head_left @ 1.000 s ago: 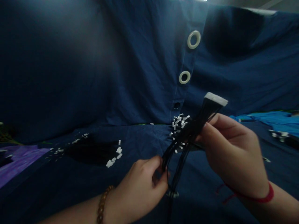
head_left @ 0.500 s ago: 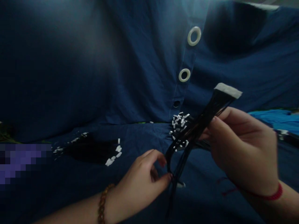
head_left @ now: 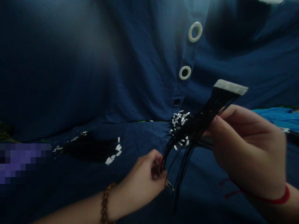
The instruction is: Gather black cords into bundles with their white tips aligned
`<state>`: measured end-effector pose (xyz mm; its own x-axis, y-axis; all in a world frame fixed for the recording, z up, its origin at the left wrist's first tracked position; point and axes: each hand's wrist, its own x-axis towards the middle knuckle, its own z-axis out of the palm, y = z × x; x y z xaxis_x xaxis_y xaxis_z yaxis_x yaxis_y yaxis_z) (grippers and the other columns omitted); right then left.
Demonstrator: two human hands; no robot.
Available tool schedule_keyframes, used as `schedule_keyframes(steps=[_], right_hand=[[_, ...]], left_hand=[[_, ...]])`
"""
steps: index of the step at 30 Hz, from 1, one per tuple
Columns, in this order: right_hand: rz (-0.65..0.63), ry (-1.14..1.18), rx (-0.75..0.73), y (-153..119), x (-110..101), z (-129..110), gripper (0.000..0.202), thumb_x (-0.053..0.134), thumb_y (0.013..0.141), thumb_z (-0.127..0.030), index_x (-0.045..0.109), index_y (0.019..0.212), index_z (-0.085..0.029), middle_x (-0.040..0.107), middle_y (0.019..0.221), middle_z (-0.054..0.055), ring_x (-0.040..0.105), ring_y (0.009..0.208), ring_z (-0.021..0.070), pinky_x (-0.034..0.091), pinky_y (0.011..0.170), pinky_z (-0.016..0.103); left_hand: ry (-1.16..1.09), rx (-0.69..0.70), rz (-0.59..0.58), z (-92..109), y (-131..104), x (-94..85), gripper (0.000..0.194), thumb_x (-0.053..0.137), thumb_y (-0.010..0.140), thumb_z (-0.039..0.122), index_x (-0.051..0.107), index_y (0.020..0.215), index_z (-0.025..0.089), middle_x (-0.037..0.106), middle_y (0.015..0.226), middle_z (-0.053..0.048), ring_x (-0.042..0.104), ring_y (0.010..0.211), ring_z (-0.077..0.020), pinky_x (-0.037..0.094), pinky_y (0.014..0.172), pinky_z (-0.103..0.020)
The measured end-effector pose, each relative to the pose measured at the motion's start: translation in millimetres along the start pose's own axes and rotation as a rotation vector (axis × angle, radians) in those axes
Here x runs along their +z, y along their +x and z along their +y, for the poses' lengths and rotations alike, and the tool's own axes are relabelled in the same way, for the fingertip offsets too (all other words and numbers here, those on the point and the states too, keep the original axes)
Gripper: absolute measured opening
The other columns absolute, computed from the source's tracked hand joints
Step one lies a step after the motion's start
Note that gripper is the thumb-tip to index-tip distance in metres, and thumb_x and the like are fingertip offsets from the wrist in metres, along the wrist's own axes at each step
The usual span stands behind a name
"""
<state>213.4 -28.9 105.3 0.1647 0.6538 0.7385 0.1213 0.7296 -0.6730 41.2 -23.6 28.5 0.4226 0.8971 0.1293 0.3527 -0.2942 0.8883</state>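
Note:
My right hand (head_left: pixel 247 146) grips a black wire harness (head_left: pixel 201 121) between thumb and fingers, just below the wide white connector (head_left: pixel 231 87) at its top end. The harness slants down to the left, and its loose wires fan out below. At its lower left, my left hand (head_left: pixel 151 172) is closed, with thumb and fingertips pinching some of those wires. A small pale end piece (head_left: pixel 171 186) shows just past the left thumb. Behind the held harness lies a pile of dark wires with small white connectors (head_left: pixel 179 119).
Another black wire bundle (head_left: pixel 93 149) with white ends lies to the left on the dark blue cloth (head_left: pixel 140 137). The cloth rises behind, with pale ring eyelets (head_left: pixel 195 31). Bright blue material (head_left: pixel 275 116) lies at the right, near a dark bundle.
My left hand has closed on some wires and drawn them left, away from the other strands. My right hand has shifted slightly right with the harness, and the wires have spread apart.

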Motion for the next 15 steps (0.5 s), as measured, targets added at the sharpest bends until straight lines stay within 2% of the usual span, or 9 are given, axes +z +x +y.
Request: schedule_keyframes(steps=[5, 10, 15], right_hand=[[0.029, -0.084, -0.054, 7.5, -1.6, 9.4, 0.004, 0.059, 0.080, -0.022, 0.060, 0.077, -0.019, 0.062, 0.069, 0.000, 0.059, 0.058, 0.0132, 0.047, 0.051, 0.022], [-0.111, 0.022, 0.120, 15.8, 0.0, 23.1, 0.010, 0.052, 0.085, -0.026, 0.055, 0.082, -0.017, 0.060, 0.065, 0.001, 0.058, 0.054, 0.0151, 0.046, 0.050, 0.026], [-0.304, 0.034, 0.203, 12.8, 7.4, 33.6, 0.014, 0.052, 0.084, -0.030, 0.055, 0.082, -0.016, 0.059, 0.066, 0.000, 0.056, 0.054, 0.0128, 0.046, 0.049, 0.023]], left_hand=[[-0.069, 0.028, -0.002, -1.5, 1.4, 2.3, 0.021, 0.040, 0.072, 0.003, 0.049, 0.084, 0.017, 0.056, 0.068, 0.001, 0.055, 0.058, -0.0101, 0.042, 0.053, -0.021], [-0.007, 0.102, 0.066, 12.4, 3.5, -7.3, 0.022, 0.036, 0.071, 0.000, 0.050, 0.070, 0.016, 0.051, 0.068, 0.001, 0.051, 0.063, -0.0098, 0.040, 0.059, -0.023], [-0.464, -0.105, -0.129, 32.8, 1.9, -21.5, 0.015, 0.044, 0.068, 0.001, 0.047, 0.070, 0.015, 0.049, 0.066, 0.003, 0.048, 0.057, -0.0077, 0.041, 0.056, -0.022]])
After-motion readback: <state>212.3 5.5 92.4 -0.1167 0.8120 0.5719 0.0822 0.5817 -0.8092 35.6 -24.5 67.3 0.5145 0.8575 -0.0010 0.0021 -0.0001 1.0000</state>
